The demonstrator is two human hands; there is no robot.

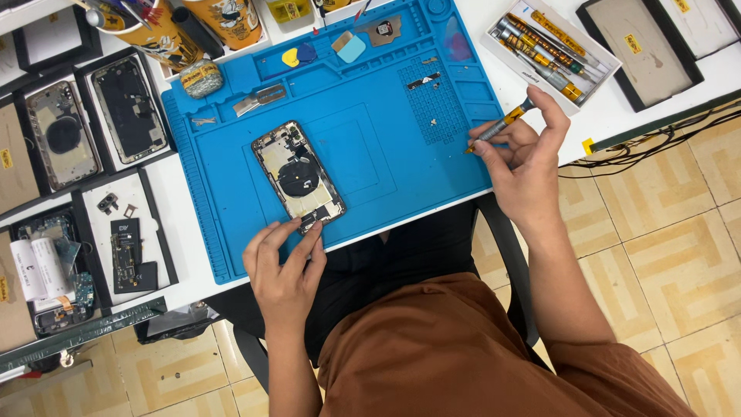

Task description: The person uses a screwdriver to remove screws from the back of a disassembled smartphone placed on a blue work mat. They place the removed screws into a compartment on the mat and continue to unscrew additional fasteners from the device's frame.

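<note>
An opened phone housing point(298, 175) with exposed parts and a round black coil lies on a blue work mat point(363, 154). My left hand point(284, 266) rests at the mat's near edge, fingertips touching the phone's bottom end. My right hand point(522, 158) hovers over the mat's right edge and holds a small screwdriver point(500, 124) with a yellow and grey handle, tip pointing left and down toward the mat.
A white box of screwdrivers point(549, 48) sits right of the mat. Trays at the left hold phone housings point(127, 108) and small parts point(123, 243). Cups with tools point(158, 27), picks and loose screws lie along the mat's far side. Cables point(641, 150) hang at the table's right edge.
</note>
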